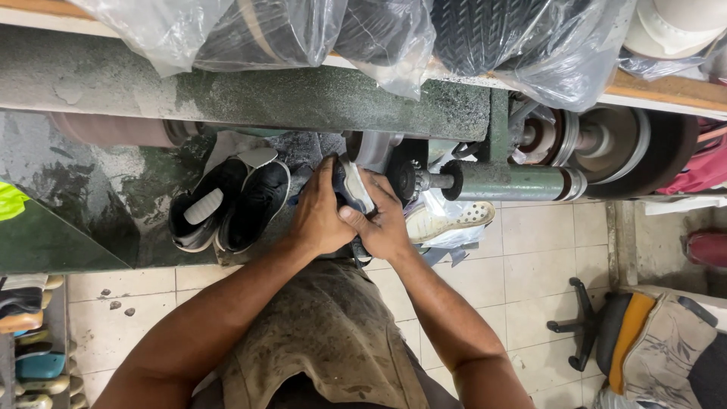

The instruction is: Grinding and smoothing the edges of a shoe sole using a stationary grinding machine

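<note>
Both hands grip one dark blue shoe with a white sole and hold it up against a grey grinding wheel of a green shoe-finishing machine. My left hand wraps the shoe's left side, thumb across the top. My right hand clasps its right side, fingers curled over the sole edge. A black brush head on the machine's shaft sits just right of my right hand.
A pair of black shoes lies on the green ledge to the left. A white perforated shoe in plastic lies below the shaft. Bagged shoes line the shelf above. An office chair stands at the lower right on the tiled floor.
</note>
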